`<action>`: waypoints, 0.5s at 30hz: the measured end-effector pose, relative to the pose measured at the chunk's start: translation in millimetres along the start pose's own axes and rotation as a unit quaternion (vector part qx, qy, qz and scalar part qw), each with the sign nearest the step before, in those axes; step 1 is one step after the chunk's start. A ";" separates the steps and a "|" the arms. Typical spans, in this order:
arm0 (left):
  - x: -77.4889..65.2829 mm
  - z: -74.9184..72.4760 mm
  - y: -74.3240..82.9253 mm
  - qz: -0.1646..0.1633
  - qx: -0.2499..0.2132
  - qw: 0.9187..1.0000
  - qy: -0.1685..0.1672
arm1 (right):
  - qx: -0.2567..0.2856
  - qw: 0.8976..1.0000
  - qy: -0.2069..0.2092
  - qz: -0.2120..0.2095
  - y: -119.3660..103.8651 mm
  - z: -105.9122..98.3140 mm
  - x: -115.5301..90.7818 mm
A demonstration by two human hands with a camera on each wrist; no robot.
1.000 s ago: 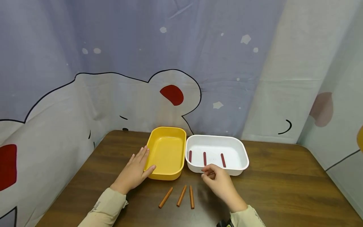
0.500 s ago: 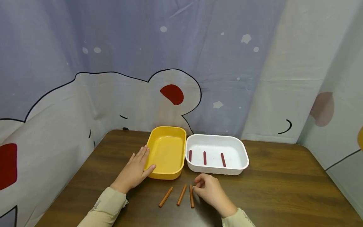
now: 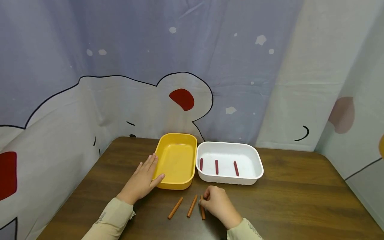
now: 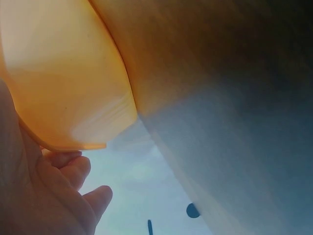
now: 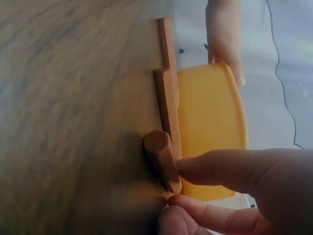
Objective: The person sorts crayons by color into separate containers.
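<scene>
My left hand (image 3: 140, 184) rests against the left side of the yellow tray (image 3: 175, 184), fingers extended and thumb over its near rim. The left wrist view shows these fingers (image 4: 73, 169) right at the tray's rim. Three short orange-brown sticks lie on the table in front of the trays. My right hand (image 3: 220, 204) is at the rightmost brown stick (image 3: 203, 214), thumb and forefinger pinching it near its far end. In the right wrist view the thumb (image 5: 205, 169) touches this stick (image 5: 159, 152), which lies on the table.
Right of the yellow tray stands a white tray (image 3: 253, 176) holding three dark red sticks (image 3: 217, 167). The middle brown stick (image 3: 192, 206) and left brown stick (image 3: 175, 208) lie near the right hand. A printed curtain (image 3: 144, 106) hangs behind the wooden table (image 3: 300, 193).
My right hand has come down and left from the white tray's front edge to the rightmost brown stick and closed its fingertips on it. The left hand has stayed put.
</scene>
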State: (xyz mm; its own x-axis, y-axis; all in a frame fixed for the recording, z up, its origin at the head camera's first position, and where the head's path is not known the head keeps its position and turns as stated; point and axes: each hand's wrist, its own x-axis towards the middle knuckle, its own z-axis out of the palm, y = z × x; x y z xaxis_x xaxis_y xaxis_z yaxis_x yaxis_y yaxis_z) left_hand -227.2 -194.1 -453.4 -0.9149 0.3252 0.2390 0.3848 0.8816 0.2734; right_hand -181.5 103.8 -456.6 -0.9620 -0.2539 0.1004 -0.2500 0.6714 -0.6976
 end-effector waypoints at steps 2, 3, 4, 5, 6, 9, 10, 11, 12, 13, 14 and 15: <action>0.1 -0.1 0.0 0.000 0.001 1.000 0.001 | -0.014 1.000 0.004 -0.002 -0.6 1.2 0.0; 0.2 -0.1 0.0 0.000 0.001 1.000 0.000 | -0.019 1.000 0.005 -0.003 -0.6 1.6 0.0; 0.2 -0.1 0.0 0.000 0.002 1.000 0.000 | -0.021 1.000 0.004 -0.002 -0.5 2.0 -0.2; 0.3 -0.2 0.0 0.000 0.002 1.000 0.000 | -0.023 1.000 0.004 -0.001 -0.1 2.3 -0.2; 0.3 -0.2 0.0 0.000 0.001 1.000 -0.001 | -0.023 1.000 0.004 0.000 0.1 2.4 -0.3; 0.6 0.1 0.0 -0.002 0.000 1.000 -0.003 | -0.008 1.000 -0.004 0.011 0.7 2.6 -0.9; 0.6 0.0 0.1 -0.002 0.000 1.000 -0.002 | -0.003 1.000 -0.006 0.014 0.7 2.6 -1.0; 0.6 -0.1 0.1 -0.003 0.000 1.000 -0.002 | 0.001 1.000 -0.007 0.015 0.7 2.6 -1.1; 0.7 0.0 0.2 -0.002 0.001 1.000 -0.002 | 0.006 1.000 -0.008 0.018 0.7 2.7 -1.4; 0.7 0.0 0.3 -0.002 0.002 1.000 -0.001 | 0.011 1.000 -0.009 0.019 0.7 2.7 -1.6; 0.6 -0.1 0.3 -0.002 0.001 1.000 -0.001 | 0.014 1.000 -0.009 0.018 0.7 2.8 -1.9; 0.5 -0.1 0.4 -0.002 0.002 1.000 -0.001 | 0.017 1.000 -0.008 0.016 0.7 2.7 -2.2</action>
State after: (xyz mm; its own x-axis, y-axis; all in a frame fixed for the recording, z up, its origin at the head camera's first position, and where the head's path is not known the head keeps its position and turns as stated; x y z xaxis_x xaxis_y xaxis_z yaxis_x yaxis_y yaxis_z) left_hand -227.5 -193.6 -453.1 -0.9165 0.3228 0.2364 0.3813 0.8838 0.2713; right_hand -179.3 102.9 -459.1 -0.9677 -0.2432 0.0662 -0.2144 0.6561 -0.7236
